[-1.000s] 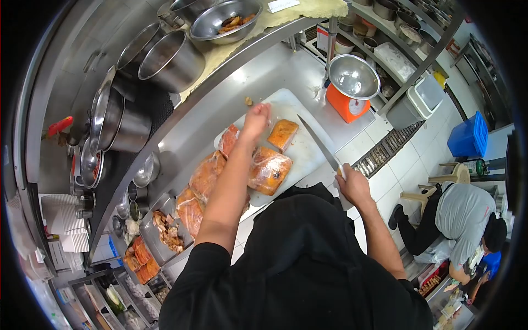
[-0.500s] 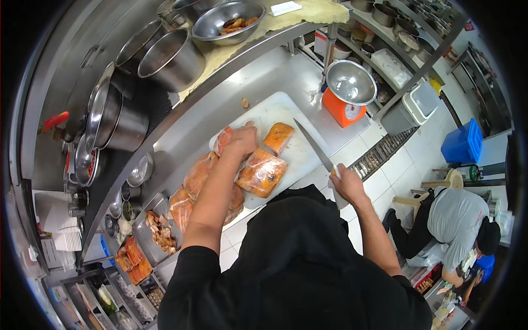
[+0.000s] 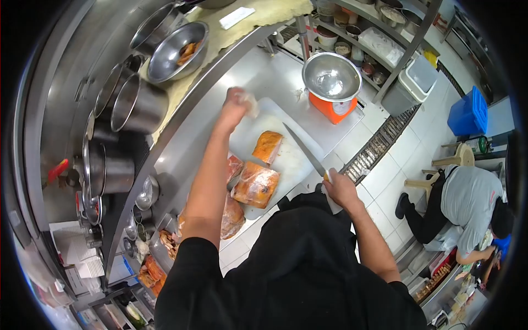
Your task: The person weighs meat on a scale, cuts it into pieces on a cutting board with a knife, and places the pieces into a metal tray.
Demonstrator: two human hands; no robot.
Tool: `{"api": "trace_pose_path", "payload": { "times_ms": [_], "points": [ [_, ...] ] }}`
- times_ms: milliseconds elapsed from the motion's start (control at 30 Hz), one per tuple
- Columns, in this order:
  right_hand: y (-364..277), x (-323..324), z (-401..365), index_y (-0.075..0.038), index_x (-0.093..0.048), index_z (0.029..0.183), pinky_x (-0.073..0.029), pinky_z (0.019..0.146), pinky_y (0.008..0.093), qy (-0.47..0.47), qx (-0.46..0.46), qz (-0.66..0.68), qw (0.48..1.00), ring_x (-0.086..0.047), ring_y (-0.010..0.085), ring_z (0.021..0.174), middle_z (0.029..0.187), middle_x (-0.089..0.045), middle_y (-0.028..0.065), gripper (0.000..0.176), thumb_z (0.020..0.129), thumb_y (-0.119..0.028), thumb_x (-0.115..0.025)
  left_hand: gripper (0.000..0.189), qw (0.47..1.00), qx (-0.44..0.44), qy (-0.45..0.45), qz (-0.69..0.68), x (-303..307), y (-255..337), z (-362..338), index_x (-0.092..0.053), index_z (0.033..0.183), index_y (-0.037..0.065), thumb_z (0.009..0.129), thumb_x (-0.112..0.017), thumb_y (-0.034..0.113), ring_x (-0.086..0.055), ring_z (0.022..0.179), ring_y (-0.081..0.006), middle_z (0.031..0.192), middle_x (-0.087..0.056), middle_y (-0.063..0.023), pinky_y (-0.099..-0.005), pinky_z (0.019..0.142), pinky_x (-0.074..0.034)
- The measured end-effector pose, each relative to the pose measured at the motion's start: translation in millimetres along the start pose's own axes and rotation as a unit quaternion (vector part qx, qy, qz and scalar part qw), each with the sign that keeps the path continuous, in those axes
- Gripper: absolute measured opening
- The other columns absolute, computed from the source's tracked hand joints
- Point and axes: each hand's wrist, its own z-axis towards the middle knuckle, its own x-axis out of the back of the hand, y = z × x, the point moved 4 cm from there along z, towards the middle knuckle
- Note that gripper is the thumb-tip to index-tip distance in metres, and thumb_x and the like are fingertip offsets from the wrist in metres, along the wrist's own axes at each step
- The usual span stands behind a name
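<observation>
My right hand (image 3: 341, 188) is closed round the handle of a long knife (image 3: 304, 147), its blade slanting over the white cutting board (image 3: 309, 136). Above the board's far left corner, my left hand (image 3: 235, 104) pinches a whitish, see-through crumple that looks like plastic wrap (image 3: 250, 104). On the board lie a small orange-brown slab of meat (image 3: 268, 146) and a larger, shiny meat slab (image 3: 254, 185). A redder meat piece (image 3: 233, 166) sits left of them. More meat (image 3: 232, 217) lies nearer to me, partly hidden by my left forearm.
A steel bowl (image 3: 331, 77) rests on an orange scale (image 3: 333, 110) at the counter's far right. Pots (image 3: 140, 103) and a bowl with browned pieces (image 3: 179, 52) stand on the raised shelf at left. Another person in a grey shirt (image 3: 470, 192) bends over at right.
My left hand has lifted off the meat and moved up and away, carrying the whitish crumple. My right hand still holds the knife in place. The whole view has shifted somewhat.
</observation>
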Motion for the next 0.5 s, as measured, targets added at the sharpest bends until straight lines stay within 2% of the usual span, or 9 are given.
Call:
{"api": "trace_pose_path", "payload": {
  "times_ms": [33,133,233,333,367,500],
  "points": [
    [0.8,1.2,0.9,-0.002,-0.054,0.111,-0.055,0.075,0.0557,-0.005,-0.003,0.002,1.0,-0.07,0.0466,0.084,0.084,-0.071,0.0257,0.034,0.096,-0.028,-0.07,0.051,0.999,-0.006,-0.012,-0.034,-20.5,19.5,12.2,-0.056,0.132,0.005,0.084,-0.067,0.014,-0.071,0.097,-0.0325,0.107,-0.071,-0.0229,-0.0405,0.087,-0.055],
    [1.1,6.2,3.7,-0.003,-0.055,0.112,-0.055,0.073,0.0556,-0.022,-0.002,0.002,1.0,-0.07,0.0459,0.083,0.084,-0.071,0.0251,0.033,0.096,-0.028,-0.069,0.066,0.967,-0.097,-0.036,0.232,-85.3,41.5,56.2,-0.047,0.147,0.004,0.084,-0.067,0.011,-0.069,0.11,-0.0362,0.124,-0.068,-0.0253,-0.0413,0.097,-0.054],
    [10.2,6.8,10.0,-0.004,-0.055,0.113,-0.056,0.071,0.0554,-0.035,-0.001,0.013,0.999,-0.07,0.0456,0.081,0.084,-0.071,0.0247,0.033,0.097,-0.029,-0.069,0.071,0.929,-0.002,-0.172,0.329,-156.5,22.3,100.5,-0.048,0.148,0.005,0.081,-0.07,0.013,-0.066,0.122,-0.0393,0.13,-0.068,-0.0259,-0.0442,0.104,-0.053],
    [12.4,8.2,11.4,-0.004,-0.055,0.113,-0.056,0.071,0.0553,-0.048,-0.007,0.021,0.999,-0.07,0.0456,0.08,0.083,-0.071,0.0243,0.033,0.097,-0.029,-0.068,0.068,0.896,-0.033,-0.235,0.376,-198.5,-37.5,127.3,-0.05,0.146,0.004,0.081,-0.07,0.014,-0.065,0.123,-0.0371,0.131,-0.068,-0.0232,-0.0434,0.107,-0.052],
    [12.5,9.0,12.3,-0.003,-0.056,0.113,-0.056,0.071,0.0554,-0.057,-0.01,0.02,0.998,-0.071,0.0454,0.08,0.083,-0.071,0.0243,0.033,0.097,-0.03,-0.068,0.062,0.898,-0.012,-0.221,0.381,-205.0,-47.8,126.5,-0.054,0.142,0.004,0.083,-0.069,0.015,-0.065,0.124,-0.037,0.131,-0.068,-0.0226,-0.043,0.107,-0.052],
    [17.2,9.9,17.8,-0.003,-0.056,0.113,-0.056,0.072,0.0554,-0.068,-0.001,0.026,0.997,-0.07,0.0456,0.081,0.083,-0.071,0.0245,0.033,0.097,-0.03,-0.068,0.046,0.898,0.028,-0.179,0.4,-210.2,-30.8,111.1,-0.064,0.13,0.002,0.087,-0.066,0.018,-0.066,0.121,-0.0373,0.128,-0.07,-0.0219,-0.0429,0.105,-0.053]
  ]
}}
